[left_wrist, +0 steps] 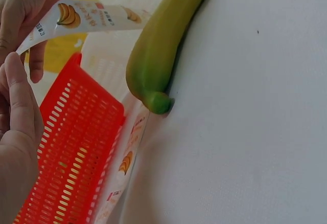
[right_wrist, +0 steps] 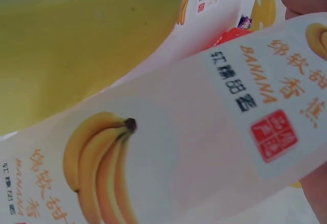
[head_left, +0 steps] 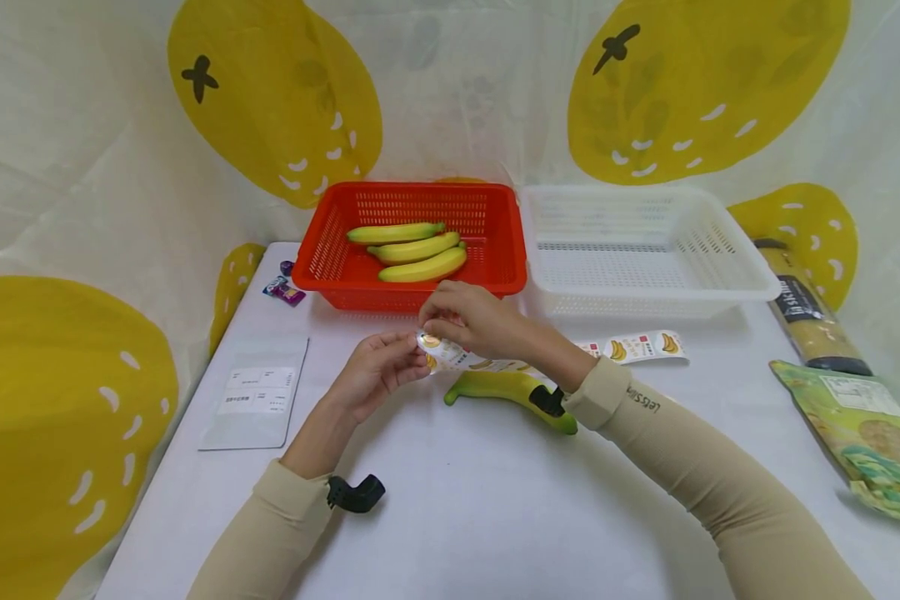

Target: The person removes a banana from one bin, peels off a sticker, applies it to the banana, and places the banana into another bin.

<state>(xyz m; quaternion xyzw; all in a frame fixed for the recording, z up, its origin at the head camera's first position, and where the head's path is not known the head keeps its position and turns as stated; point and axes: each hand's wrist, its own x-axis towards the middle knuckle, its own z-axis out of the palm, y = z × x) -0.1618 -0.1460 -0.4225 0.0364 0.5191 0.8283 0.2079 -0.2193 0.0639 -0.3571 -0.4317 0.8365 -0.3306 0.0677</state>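
Both hands meet over the table just in front of the red basket. My left hand (head_left: 378, 371) pinches the end of a white strip of banana stickers (head_left: 450, 358) between thumb and fingers. Curled over that same end, my right hand (head_left: 480, 321) also pinches it; its fingertips are partly hidden. From there the strip runs rightward under the right forearm, with its tail on the table. A single yellow-green banana (head_left: 495, 385) lies below the strip, partly covered by the right wrist camera. The right wrist view shows printed banana labels (right_wrist: 102, 168) up close.
Several bananas (head_left: 423, 265) lie in the red basket (head_left: 375, 298). Beside it stands a white basket (head_left: 652, 302). A silver pouch (head_left: 255, 429) and small purple wrapped sweets (head_left: 283, 290) are at left. A pasta-like bag (head_left: 810, 312) and a green bag (head_left: 855, 433) lie at right.
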